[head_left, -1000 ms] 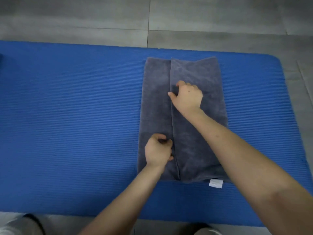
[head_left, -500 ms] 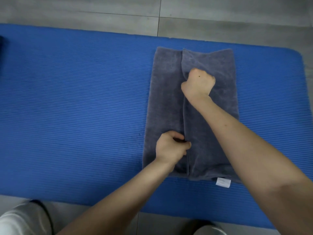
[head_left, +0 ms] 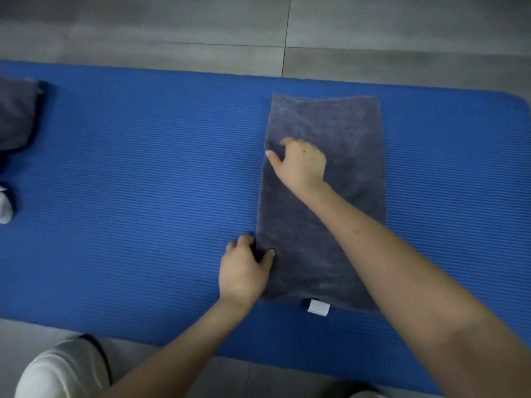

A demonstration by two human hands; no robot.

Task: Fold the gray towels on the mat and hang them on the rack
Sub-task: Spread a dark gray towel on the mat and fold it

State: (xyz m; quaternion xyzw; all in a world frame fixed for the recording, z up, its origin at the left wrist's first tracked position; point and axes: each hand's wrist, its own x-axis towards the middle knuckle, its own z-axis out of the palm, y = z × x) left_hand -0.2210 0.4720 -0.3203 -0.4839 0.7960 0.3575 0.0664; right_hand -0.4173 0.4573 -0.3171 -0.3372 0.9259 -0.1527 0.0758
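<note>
Lying folded on the blue mat (head_left: 143, 196), the gray towel (head_left: 349, 133) is held along its left edge. The left hand (head_left: 244, 274) pinches it low down, the right hand (head_left: 301, 165) higher up.

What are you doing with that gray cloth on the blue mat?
A person is folding a gray towel on the blue mat on the floor. The towel lies flat as a long, narrow rectangle, with its white tag sticking out at the near end. The left hand pinches the towel's left edge near the person, and the right hand pinches that same edge farther away. Another gray cloth sits at the mat's left end. No rack is in view.
</note>
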